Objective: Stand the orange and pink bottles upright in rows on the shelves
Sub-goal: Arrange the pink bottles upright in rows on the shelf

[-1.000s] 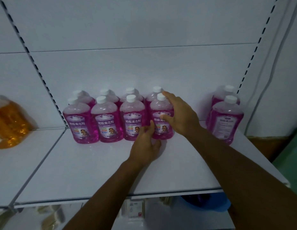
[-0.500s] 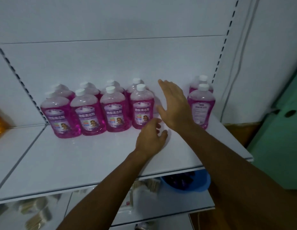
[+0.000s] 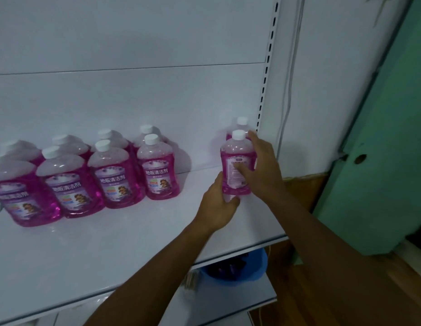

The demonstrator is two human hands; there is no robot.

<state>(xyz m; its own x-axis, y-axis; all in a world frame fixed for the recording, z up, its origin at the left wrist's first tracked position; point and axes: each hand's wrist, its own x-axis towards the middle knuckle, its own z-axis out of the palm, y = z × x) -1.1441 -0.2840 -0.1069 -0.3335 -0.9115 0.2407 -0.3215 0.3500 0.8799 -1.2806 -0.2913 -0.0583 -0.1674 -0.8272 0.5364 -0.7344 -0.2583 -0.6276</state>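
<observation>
At far left on the white shelf, two rows of pink bottles standing upright, white caps on, printed labels facing out, packed shoulder to shoulder; a bare gap to their right. Right of that gap, the front pink bottle near the shelf's right end, upright with its base on or just off the board (cannot tell which), its plain-text label turned to the camera, and a rear pink bottle tucked close behind it against the back panel. Cupped low at that front bottle's near left corner, the left hand, fingers curled around the base. Wrapped over its right side, the right hand, thumb pressed across the label and fingers reaching up by the shoulder near the white cap. Filled almost to the shoulder with liquid, so likely weighty for its size, with contents prone to slosh when swung; clear plastic walls, probably smooth and a little yielding under a squeeze, unlikely to shatter but easy to tip if nudged high. Best taken around the waist across the label, with a palm under the base, not by the narrow cap. Below the shelf at right, a blue basin on the lower board; further right, a green door.
</observation>
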